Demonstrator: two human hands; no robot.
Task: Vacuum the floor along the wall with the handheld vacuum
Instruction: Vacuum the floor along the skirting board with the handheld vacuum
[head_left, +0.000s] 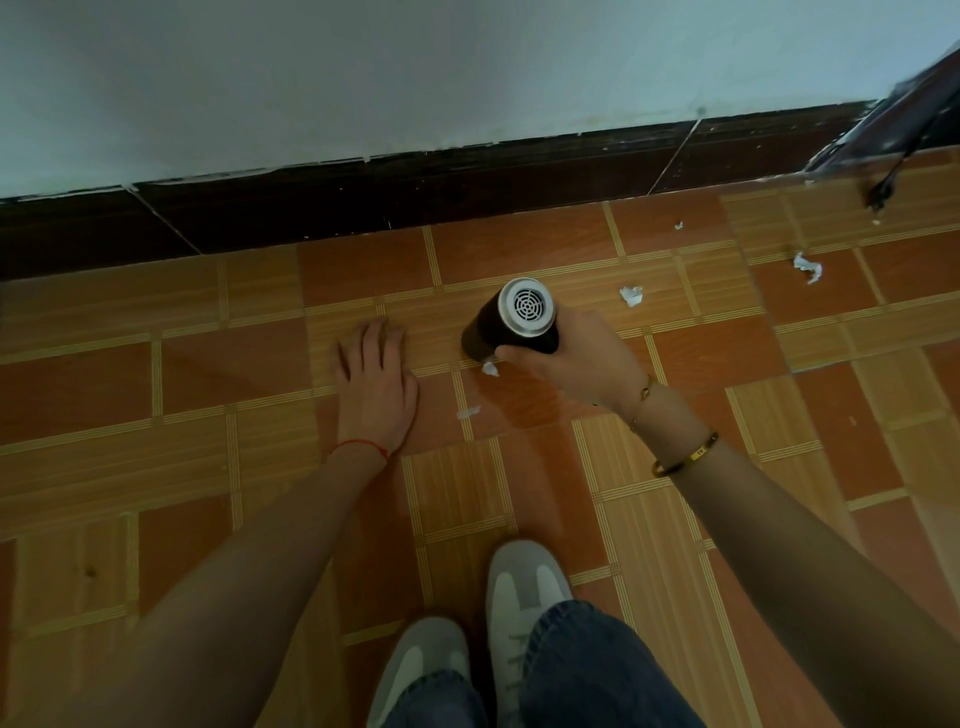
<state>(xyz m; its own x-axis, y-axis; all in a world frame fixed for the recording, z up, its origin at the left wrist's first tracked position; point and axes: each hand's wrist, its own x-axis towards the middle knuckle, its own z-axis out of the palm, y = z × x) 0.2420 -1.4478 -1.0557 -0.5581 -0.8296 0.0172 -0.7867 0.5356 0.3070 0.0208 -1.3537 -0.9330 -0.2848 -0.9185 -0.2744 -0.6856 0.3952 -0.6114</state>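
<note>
My right hand (576, 358) grips a black cylindrical handheld vacuum (506, 327) whose white vented end faces up toward me; its nozzle end points down at the tiled floor (208, 415). A small white paper scrap (490, 369) lies right at the nozzle. My left hand (375, 379) rests flat on the floor, fingers together, just left of the vacuum. More white scraps lie on the tiles: one (467, 413) below the vacuum, one (631, 295) to its right, one (808, 267) farther right and a tiny one (678, 225) near the dark baseboard (415, 187).
A white wall (415, 67) rises above the baseboard at the top. A dark object with a hanging black cable (883, 192) stands at the upper right. My two grey-and-white shoes (519, 597) and jeans are at the bottom centre.
</note>
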